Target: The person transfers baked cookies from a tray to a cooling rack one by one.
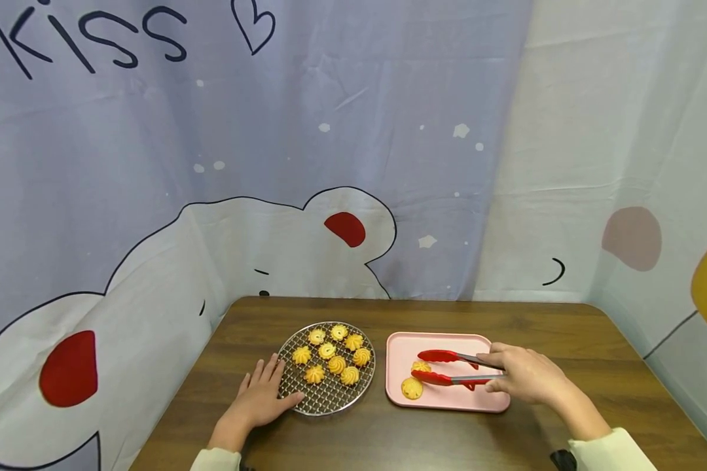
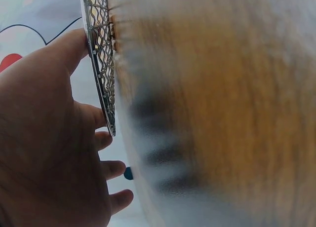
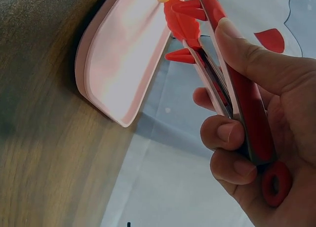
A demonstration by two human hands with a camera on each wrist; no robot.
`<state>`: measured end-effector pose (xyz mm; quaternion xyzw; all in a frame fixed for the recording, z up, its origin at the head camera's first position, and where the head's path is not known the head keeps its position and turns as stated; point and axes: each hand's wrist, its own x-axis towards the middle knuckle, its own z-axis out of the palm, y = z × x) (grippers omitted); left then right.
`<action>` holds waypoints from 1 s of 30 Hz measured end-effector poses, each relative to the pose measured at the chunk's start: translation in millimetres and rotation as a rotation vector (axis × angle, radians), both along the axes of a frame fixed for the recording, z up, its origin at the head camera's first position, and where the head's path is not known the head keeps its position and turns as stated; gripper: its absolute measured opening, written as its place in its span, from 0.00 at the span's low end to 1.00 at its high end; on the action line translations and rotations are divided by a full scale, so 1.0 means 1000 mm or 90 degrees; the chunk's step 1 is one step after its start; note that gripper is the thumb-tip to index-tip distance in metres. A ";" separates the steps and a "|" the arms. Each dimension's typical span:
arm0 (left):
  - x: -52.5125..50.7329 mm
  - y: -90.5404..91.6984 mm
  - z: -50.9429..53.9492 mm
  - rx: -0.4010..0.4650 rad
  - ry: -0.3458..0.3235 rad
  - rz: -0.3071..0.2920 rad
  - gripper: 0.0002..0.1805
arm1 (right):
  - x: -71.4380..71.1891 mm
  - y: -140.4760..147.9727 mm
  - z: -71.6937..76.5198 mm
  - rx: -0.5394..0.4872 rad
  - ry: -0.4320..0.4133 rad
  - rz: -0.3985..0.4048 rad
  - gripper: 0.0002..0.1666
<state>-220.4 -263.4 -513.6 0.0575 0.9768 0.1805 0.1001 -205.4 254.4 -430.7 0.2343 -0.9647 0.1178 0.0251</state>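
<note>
My right hand [image 1: 527,373] grips a pair of tongs [image 1: 436,378] with red tips over a pink tray [image 1: 399,348]. The tongs' arms are spread. A piped cookie [image 1: 421,366] lies between their tips, and a round cookie [image 1: 412,388] is just in front of it on the tray. In the right wrist view, thumb and fingers wrap the red handles [image 3: 247,108]. My left hand [image 1: 259,398] rests at the left rim of a round wire rack [image 1: 326,400], fingers spread, with thumb and fingers touching the edge. Several golden piped cookies [image 1: 336,364] sit on the rack.
A brown wooden table [image 1: 448,438] carries the rack at left and the tray at right, with a narrow gap between. Behind the table and along its sides hangs a printed curtain [image 1: 436,163].
</note>
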 end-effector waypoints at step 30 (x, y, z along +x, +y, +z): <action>-0.001 -0.001 -0.002 -0.005 0.007 -0.001 0.56 | -0.006 0.000 0.002 0.021 0.000 0.034 0.27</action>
